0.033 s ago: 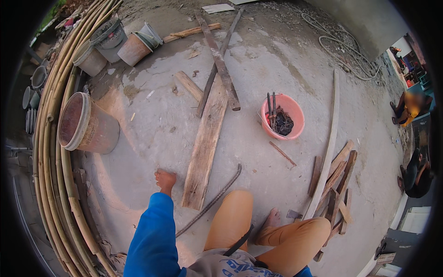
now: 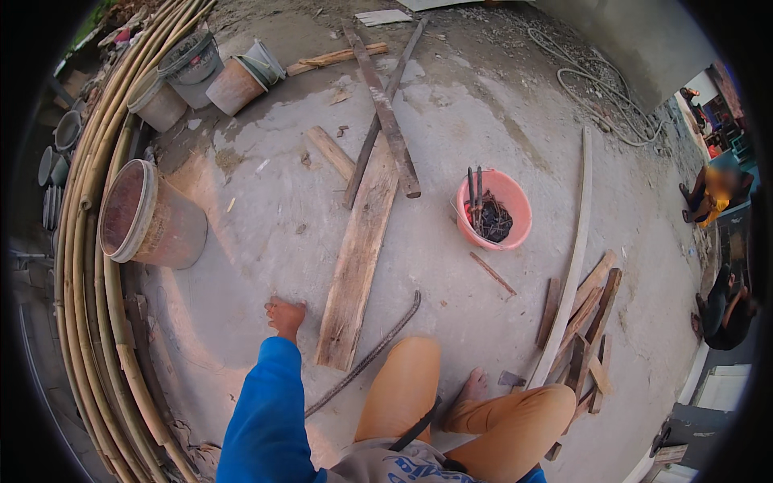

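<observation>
At 8 o'clock from mid-view, the left hand (image 2: 286, 316) sits out over the concrete floor (image 2: 241, 302), fingers loosely curled, thumb a bit apart, nothing visible in it; can't tell if it touches the floor. Right hand is out of frame, so can't tell its state. Nearest thing is the wooden plank (image 2: 354, 278), lying flat, running from near 12 o'clock to 7, its lower end just beside the hand at the hand's 4 o'clock, with a clear gap. Bent metal rod (image 2: 366, 360) lies at 6, between plank and the person's knee (image 2: 415, 358), hooked end up toward 12. Two crossed bars (image 2: 385, 113) at 12 overlap the plank's far end; contact hard to judge. Pink bucket (image 2: 519, 211) with dark bits and two upright handles (image 2: 475, 189) at 2 to 3, wood scraps (image 2: 592, 322) at 4, big bucket (image 2: 179, 229) at 9. Handling, as a judgement: take the plank by its long edges, thumb opposite fingers, palm off the rough end, splinters likely; keep the elbow clear of the rod; mind the crossed bars, since shifting the plank might drag them; both hands would probably steady that length better than one.
</observation>
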`<state>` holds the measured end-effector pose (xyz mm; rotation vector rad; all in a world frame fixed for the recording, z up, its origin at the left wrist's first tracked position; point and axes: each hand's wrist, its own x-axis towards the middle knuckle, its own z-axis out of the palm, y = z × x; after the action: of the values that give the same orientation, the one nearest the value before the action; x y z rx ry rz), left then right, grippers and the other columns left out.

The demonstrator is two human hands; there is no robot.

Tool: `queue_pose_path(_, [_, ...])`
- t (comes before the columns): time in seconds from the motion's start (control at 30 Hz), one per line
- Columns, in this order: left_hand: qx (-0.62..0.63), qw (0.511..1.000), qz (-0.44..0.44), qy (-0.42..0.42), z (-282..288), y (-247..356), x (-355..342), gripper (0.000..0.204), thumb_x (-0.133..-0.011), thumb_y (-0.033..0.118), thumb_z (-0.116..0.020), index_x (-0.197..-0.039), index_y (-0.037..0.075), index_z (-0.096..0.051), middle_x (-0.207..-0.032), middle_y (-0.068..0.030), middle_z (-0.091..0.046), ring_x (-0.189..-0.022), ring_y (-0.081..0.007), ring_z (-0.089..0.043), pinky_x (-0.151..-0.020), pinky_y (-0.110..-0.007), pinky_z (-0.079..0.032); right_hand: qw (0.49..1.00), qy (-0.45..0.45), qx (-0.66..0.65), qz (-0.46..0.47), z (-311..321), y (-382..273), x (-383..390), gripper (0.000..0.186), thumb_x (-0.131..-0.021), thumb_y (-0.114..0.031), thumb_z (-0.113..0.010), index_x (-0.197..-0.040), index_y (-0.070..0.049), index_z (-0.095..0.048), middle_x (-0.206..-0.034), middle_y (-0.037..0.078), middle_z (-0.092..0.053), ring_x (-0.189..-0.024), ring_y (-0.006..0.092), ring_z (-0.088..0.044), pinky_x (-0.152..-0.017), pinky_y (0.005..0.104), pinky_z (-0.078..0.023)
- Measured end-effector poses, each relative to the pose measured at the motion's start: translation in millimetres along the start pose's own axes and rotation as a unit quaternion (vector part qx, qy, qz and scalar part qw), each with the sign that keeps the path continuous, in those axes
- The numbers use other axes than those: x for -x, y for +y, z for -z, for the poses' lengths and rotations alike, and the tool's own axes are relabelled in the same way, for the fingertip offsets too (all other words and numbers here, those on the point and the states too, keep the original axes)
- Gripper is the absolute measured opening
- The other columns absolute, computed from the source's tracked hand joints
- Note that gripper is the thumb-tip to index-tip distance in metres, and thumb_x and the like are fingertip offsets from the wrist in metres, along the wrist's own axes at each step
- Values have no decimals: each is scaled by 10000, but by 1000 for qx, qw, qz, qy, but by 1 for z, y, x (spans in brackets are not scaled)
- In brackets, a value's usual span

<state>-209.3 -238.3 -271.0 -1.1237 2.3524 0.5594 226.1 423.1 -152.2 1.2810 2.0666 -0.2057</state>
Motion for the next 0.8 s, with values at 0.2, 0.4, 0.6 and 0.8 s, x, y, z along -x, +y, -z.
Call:
queue_pose_path(0.2, [67, 996, 11, -56, -25, -73, -27, 1595, -683, 591, -928, -1611, 89, 269, -1619, -378, 304, -1511, -533, 293, -1163, -739, 104, 959, 200, 47, 196, 203, -134, -23, 340, -851, -238, -764, -1054, 32, -723, -889, 253, -740, -876, 395, -756, -743, 458, -572])
queue_pose_path(0.4, [68, 994, 3, -85, -20, -67, -28, 1625, -675, 599, -934, -1597, 91, 304, -1588, -371, 378, -1481, -511, 376, -1149, -711, 171, 839, 261, -10, 477, 282, -402, 19, 338, -913, -222, -765, -1121, 38, -703, -897, 222, -752, -757, 357, -750, -685, 432, -580])
queue_pose_path(0.6, [93, 991, 21, -91, -12, -65, -26, 1616, -678, 573, -942, -1603, 88, 290, -1591, -379, 365, -1488, -514, 362, -1163, -682, 174, 833, 164, 56, 525, 218, -687, 43, 604, -890, -393, -787, -1296, 28, -636, -1100, 264, -733, -1072, 423, -711, -927, 467, -554])
queue_pose_path(0.8, [90, 992, 17, -87, -9, -61, -30, 1632, -657, 558, -957, -1606, 81, 281, -1593, -391, 350, -1497, -519, 341, -1167, -666, 180, 830, 177, -26, 528, 136, -801, -5, 939, -807, -498, -848, -1358, 180, -506, -1261, 385, -643, -1189, 491, -651, -1028, 490, -517])
